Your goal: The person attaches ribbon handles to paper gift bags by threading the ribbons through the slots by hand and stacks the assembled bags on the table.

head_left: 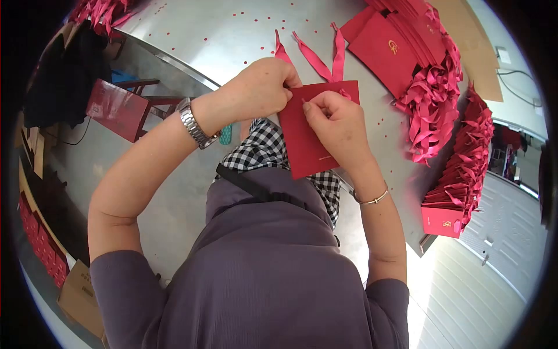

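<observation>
- Silvery metal bench (197, 32): the big piles on it look done.
- Fanned stack of flat red paper bags (386, 49), ribbons bunched alongside.
- Packed row of ribboned red bags (462, 168) by the bench's end.
- Single red paper bag (305, 139), between the hands at the bench edge; looks unfinished to me.
- Left hand (261, 87) grips its upper corner; right hand (340, 125) is pinched, seemingly on a ribbon tip.
- Glossy pink ribbon strips (338, 55) just past its top; can't tell if they're attached.

On tbl (232, 41), R of bag (298, 136): bag pile (378, 52), then bag row (465, 163).
</observation>
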### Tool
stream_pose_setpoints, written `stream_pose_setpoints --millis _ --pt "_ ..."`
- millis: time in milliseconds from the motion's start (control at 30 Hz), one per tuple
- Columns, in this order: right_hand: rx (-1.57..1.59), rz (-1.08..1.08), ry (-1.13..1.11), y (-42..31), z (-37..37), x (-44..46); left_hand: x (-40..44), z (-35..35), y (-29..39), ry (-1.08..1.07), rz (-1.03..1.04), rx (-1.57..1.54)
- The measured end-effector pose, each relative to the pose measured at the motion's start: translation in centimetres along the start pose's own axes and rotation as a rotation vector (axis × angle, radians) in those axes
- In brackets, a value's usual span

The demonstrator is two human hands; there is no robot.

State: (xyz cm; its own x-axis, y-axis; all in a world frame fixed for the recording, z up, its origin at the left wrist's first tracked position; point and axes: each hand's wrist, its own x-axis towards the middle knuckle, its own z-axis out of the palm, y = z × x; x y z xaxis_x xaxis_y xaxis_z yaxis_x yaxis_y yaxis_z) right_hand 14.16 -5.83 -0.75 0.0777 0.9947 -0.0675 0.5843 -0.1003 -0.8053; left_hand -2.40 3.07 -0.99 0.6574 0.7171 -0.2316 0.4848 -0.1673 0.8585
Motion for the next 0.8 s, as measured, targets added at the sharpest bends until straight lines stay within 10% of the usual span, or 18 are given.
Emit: stream_pose_setpoints --millis 800 --pt "0.041 0.142 0.038 -0.6 0.2 0.5 0.0 0.5 0.4 0.004 -0.02 -0.004"
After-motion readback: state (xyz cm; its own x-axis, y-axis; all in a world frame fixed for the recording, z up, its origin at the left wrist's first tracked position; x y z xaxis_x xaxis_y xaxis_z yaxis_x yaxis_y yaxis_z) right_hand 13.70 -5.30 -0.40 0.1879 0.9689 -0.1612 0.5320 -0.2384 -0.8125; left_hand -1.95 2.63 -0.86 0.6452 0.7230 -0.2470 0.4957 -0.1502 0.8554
